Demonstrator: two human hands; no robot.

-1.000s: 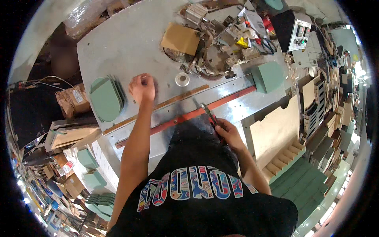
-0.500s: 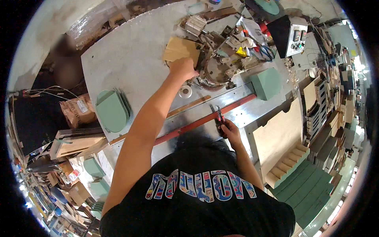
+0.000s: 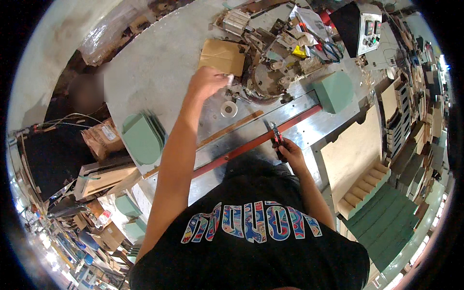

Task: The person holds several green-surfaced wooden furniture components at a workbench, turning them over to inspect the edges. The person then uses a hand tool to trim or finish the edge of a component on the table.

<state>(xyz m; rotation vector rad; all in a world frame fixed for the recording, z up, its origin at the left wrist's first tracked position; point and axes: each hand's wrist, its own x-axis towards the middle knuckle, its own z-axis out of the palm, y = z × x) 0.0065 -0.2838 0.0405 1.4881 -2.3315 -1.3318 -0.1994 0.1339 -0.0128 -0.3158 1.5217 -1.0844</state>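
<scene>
Beside the metal machine [image 3: 266, 82], my left hand [image 3: 207, 81] is closed with its fingertips together. A small pale thing shows blurred at the fingertips; I cannot make out what it is. Just beyond that hand lies a square of brown cardboard [image 3: 222, 55], its near edge partly covered. A white ring-shaped roll [image 3: 228, 109] sits on the table nearer to me. At the table's front edge, my right hand [image 3: 291, 153] is wrapped round pliers [image 3: 277, 137] with red and black handles, their jaws pointing away from me over the red strip.
Along the front run a red strip [image 3: 232, 153] and a thin wooden strip [image 3: 232, 128]. Green curved pieces stand at left [image 3: 143, 137] and right [image 3: 333, 92]. A control box [image 3: 368, 34], scissors [image 3: 331, 50] and a pale board [image 3: 355, 150] are to the right.
My left hand has drawn back leftward from the machine, and a pale thing now shows at its fingertips. The right hand still grips the pliers. The whole view has shifted slightly.
</scene>
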